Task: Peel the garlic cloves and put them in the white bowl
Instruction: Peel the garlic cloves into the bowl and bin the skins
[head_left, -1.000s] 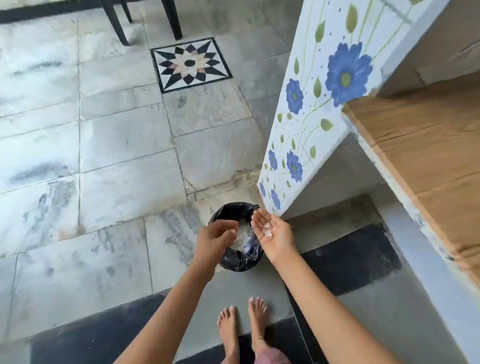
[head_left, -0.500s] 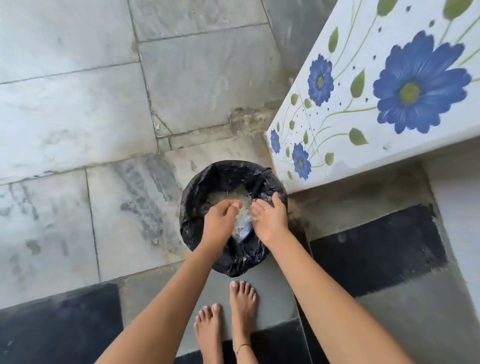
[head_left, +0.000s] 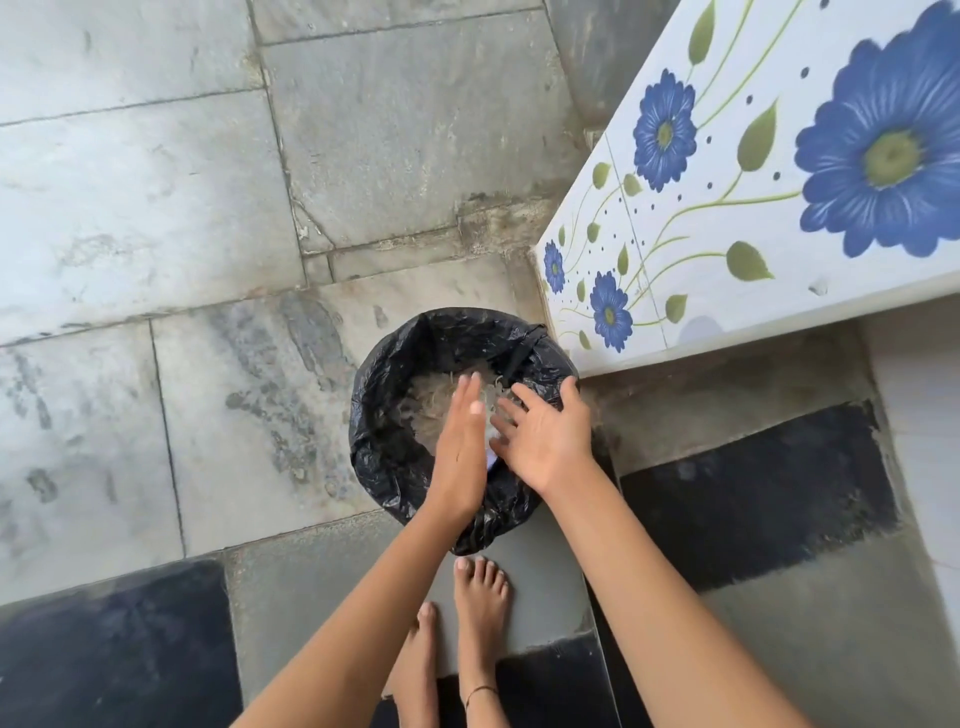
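- Hands: left hand (head_left: 460, 452) and right hand (head_left: 545, 441), both flat with fingers straight and holding nothing, hover close together over the black-lined bin (head_left: 395, 467) at frame centre.
- Pale scraps (head_left: 431, 405) lie inside the bin; garlic cloves and white bowl are out of view.
- Step, by my judgement: shedding peel waste. The next move calls for going back to the bowl.

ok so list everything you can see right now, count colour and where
bin: one, lined with black plastic, on the floor at centre
pale scraps: a heap, whitish, inside the bin
floor tiles: many, grey marbled, left and top
dark floor patches: several, black, lower left and right
flowered panel: one, white with blue flowers, upper right
feet: two, bare, below the bin
left hand: one, fingers straight, over the bin
right hand: one, fingers spread, over the bin's right rim
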